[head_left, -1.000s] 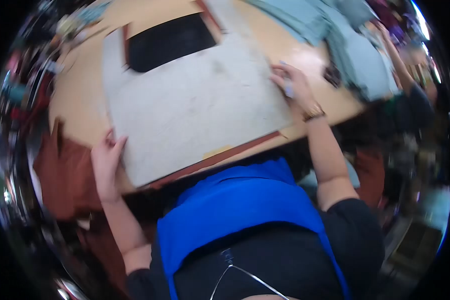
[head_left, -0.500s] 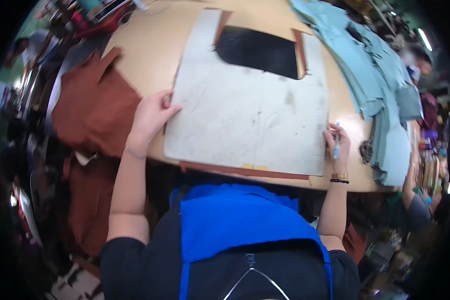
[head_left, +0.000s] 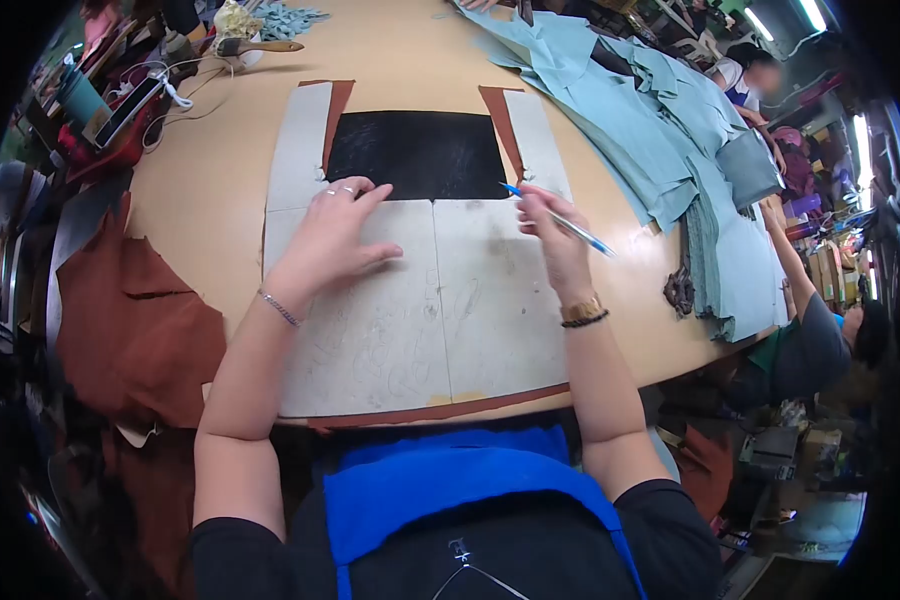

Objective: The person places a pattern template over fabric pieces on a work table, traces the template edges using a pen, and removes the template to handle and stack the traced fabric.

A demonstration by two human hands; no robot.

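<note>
A large pale grey pattern board point(head_left: 370, 330) with a cutout at its far side lies on the table. Strips of brown leather point(head_left: 340, 110) show from under its edges, and a black panel point(head_left: 415, 155) fills most of the cutout. My left hand point(head_left: 335, 235) rests with fingers apart at the board's upper left, its fingertips by the black panel's near edge. In my right hand point(head_left: 558, 240) is a blue and white pen point(head_left: 595, 242), its blue tip pointing at the cutout's right corner. Whether the tip touches anything I cannot tell.
Brown leather point(head_left: 140, 320) hangs over the table's left edge. Light blue leather sheets point(head_left: 660, 150) pile up along the right. A brush point(head_left: 260, 46) and a phone point(head_left: 128, 112) are at the back left. One person's arm point(head_left: 792, 265) reaches in at the right; another person sits beyond.
Both hands have moved from the board's side edges up toward the cutout. The pen now points at the cutout's right corner. The camera view has shifted.
</note>
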